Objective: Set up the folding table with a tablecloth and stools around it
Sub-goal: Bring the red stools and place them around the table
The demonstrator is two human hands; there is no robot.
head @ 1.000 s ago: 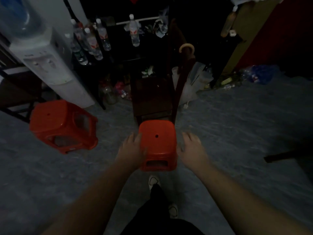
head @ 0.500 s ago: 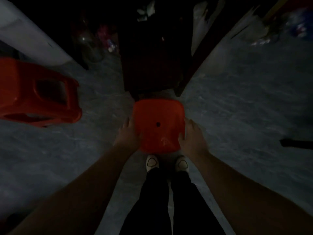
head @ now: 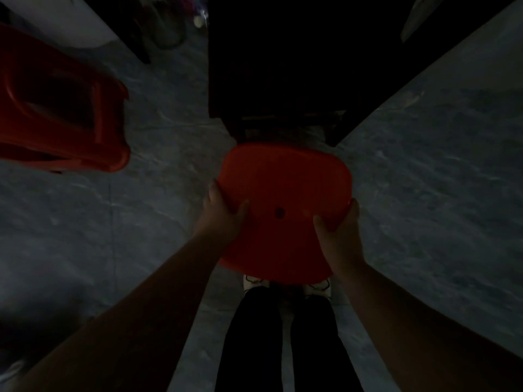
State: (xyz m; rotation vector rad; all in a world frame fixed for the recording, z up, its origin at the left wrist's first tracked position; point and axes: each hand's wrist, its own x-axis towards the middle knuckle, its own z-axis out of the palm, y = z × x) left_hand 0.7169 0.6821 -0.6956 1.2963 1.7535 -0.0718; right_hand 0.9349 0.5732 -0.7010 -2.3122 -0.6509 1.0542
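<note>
A red plastic stool [head: 283, 188] with a small hole in its seat is in front of me, seat up, seen from straight above. My left hand [head: 223, 216] grips its left edge, thumb on the seat. My right hand [head: 338, 236] grips its right edge the same way. The stool's legs are hidden under the seat, so I cannot tell whether it rests on the floor. A second red stool [head: 65, 114] lies tipped on its side on the floor at the left.
A dark folded piece of furniture [head: 283, 66] stands upright just beyond the held stool. A white water dispenser base [head: 70, 21] is at the top left. My dark trousers and white shoes [head: 254, 281] are below the stool. Grey floor [head: 438, 179] lies to both sides.
The view has tilted down and the scene has darkened. Both hands went from beside the stool to gripping its edges, and the stool now looks larger and nearer my feet.
</note>
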